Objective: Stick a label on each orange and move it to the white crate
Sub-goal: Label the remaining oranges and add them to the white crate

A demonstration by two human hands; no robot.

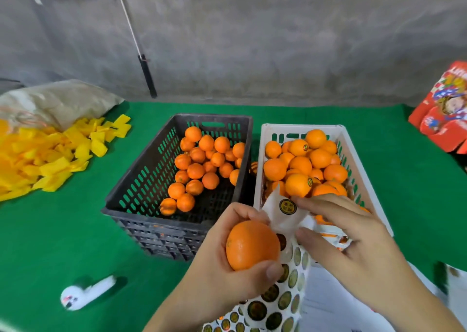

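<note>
**Label coming off the sheet, orange waiting in hand**

While the green felt desk (63, 230) carries both crates side by side, the work looks roughly half done: the black crate (141, 180), a slotted plastic box, holds about two dozen bare oranges, and the white crate (353, 170), of the same slotted make, is heaped with fruit, a few showing round dark labels. As many seem left as finished, by my count. Left of the crates lie a tan sack (58, 102) and a loose pile of yellow slips (45, 160). The left hand (222, 263) is curled around one smooth, round orange (252, 244), held just in front of the white crate and not yet labelled, as far as I can see. The right hand (353, 238) pinches the crumpled white backing of the label sheet (278, 304), a glossy strip of round dark stickers that hangs below both hands. One label (287, 206) sits on the lifted flap at the fingertips
</note>
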